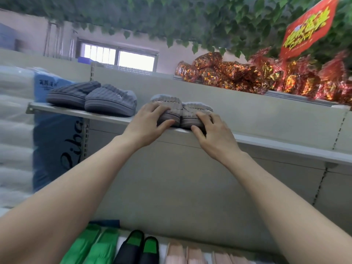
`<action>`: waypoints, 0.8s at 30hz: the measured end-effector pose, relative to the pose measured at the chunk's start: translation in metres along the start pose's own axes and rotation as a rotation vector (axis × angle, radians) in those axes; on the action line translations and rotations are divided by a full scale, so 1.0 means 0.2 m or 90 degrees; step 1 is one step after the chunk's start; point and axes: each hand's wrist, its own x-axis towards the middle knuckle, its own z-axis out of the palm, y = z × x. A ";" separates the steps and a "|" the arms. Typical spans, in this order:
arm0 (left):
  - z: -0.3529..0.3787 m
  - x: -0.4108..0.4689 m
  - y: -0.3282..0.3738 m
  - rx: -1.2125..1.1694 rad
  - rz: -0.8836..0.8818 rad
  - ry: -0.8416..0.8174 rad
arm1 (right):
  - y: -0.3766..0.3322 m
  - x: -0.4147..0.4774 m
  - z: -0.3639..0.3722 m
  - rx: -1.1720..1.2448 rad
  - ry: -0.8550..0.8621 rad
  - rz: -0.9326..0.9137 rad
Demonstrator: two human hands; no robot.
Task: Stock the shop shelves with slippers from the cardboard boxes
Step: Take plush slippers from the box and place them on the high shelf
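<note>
A pair of beige ribbed slippers (pixel 181 108) sits side by side on the upper metal shelf (pixel 276 144), toes toward me. My left hand (pixel 146 123) grips the left slipper of the pair, fingers on top and thumb under its toe. My right hand (pixel 211 134) grips the right slipper the same way. A pair of dark grey ribbed slippers (pixel 95 97) rests on the same shelf to the left. No cardboard box is in view.
Below, a lower shelf holds green slippers (pixel 91 246), black slippers with green lining (pixel 137 248) and pink slippers (pixel 192 254). Shiny red and gold wrapped packs (pixel 257 75) fill the top shelf at right. A blue package (pixel 55 141) stands at left. A red sign (pixel 308 29) hangs above.
</note>
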 end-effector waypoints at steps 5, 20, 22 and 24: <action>-0.04 -0.18 0.09 0.107 0.061 0.037 | 0.03 -0.17 -0.05 -0.083 0.065 -0.084; 0.22 -1.48 0.63 0.128 0.044 -0.101 | 0.27 -1.79 0.17 0.020 -0.064 -0.114; 0.31 -1.74 0.66 0.096 -0.005 -0.150 | 0.31 -2.08 0.24 0.064 -0.129 -0.085; 0.41 -2.03 0.69 0.056 -0.065 -0.211 | 0.33 -2.36 0.32 0.089 -0.214 -0.041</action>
